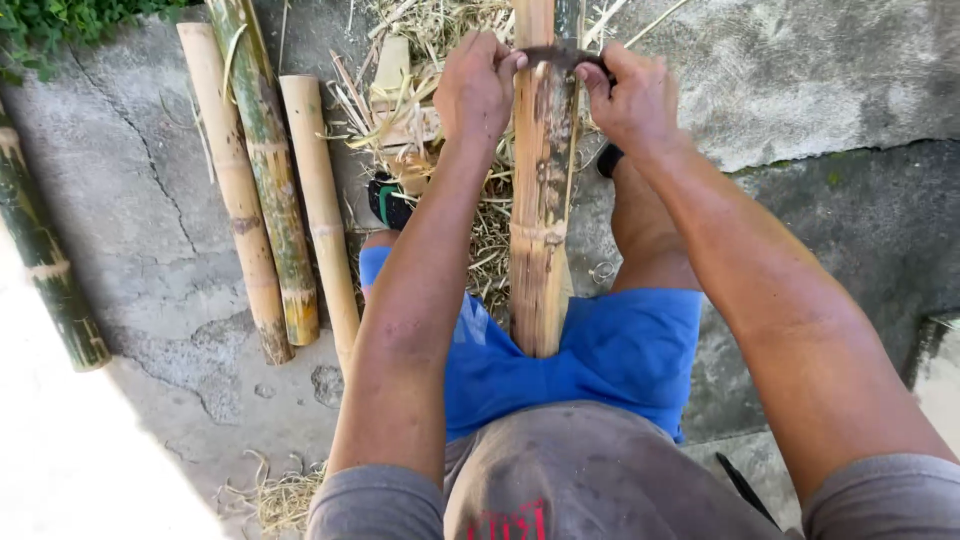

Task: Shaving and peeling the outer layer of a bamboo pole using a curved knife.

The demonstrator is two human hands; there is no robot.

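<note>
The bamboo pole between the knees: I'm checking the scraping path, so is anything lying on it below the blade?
Nothing visible does. Both the left hand and right hand grip the dark blade across the bamboo pole, whose face toward the blue shorts is bare.

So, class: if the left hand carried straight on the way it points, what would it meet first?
The left hand points away from the body, so it would likely first meet the heap of bamboo shavings just beyond; depth is unclear.

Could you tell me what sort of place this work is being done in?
Probably an outdoor yard used for working bamboo. The ground is cracked concrete in sunlight, cut bamboo poles lie beside a pile of shavings, and green plants grow at the edge.
</note>
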